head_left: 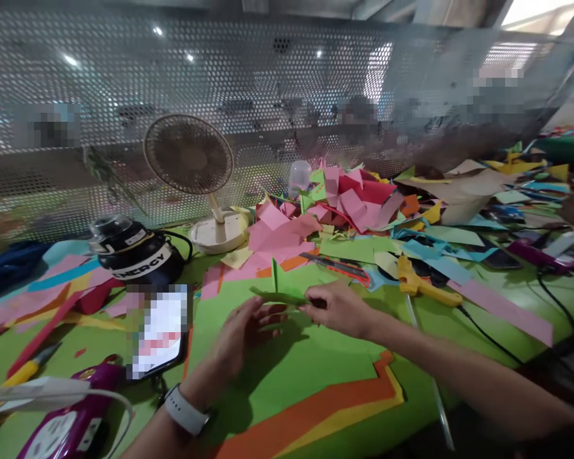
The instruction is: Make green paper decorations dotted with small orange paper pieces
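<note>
A narrow folded strip of green paper is held above stacked sheets, with a small upright green piece rising at its back. My right hand pinches the strip's right end, fingers closed. At the strip's left end is my left hand, its fingers spread and curved, the thumb near the paper; whether it grips the strip is unclear. Below both hands lies a large green sheet, with orange paper and yellow paper showing from under its front edge.
A phone, a black bottle and a purple device are at left. Behind stand a fan and heaped paper scraps. A cutter, yellow glue gun and clear stick lie rightward.
</note>
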`<state>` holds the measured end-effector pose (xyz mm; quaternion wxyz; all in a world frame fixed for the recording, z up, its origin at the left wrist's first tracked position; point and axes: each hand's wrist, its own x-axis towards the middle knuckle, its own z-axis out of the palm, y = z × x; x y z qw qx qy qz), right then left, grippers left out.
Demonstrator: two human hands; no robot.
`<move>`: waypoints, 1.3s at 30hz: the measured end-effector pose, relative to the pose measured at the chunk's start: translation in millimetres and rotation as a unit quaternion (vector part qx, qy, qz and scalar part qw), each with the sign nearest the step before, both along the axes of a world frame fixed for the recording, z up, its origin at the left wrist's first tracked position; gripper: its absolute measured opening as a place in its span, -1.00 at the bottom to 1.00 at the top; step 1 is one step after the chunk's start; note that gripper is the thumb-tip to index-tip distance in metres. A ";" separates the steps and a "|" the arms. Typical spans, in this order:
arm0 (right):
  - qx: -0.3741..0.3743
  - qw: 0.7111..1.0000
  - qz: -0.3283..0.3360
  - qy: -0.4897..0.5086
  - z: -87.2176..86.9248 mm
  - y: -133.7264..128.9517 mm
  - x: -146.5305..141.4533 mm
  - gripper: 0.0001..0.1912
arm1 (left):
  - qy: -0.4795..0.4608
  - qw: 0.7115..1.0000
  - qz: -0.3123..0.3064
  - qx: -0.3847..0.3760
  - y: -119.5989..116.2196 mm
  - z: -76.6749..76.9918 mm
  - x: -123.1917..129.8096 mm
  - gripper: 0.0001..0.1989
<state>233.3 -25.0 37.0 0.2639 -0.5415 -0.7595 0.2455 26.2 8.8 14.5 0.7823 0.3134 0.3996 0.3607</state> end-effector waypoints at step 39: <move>-0.084 0.990 -0.115 0.002 32.0 19.5 83.7 -0.60 | 0.216 0.975 0.046 0.032 -12.5 10.7 7.8 -0.75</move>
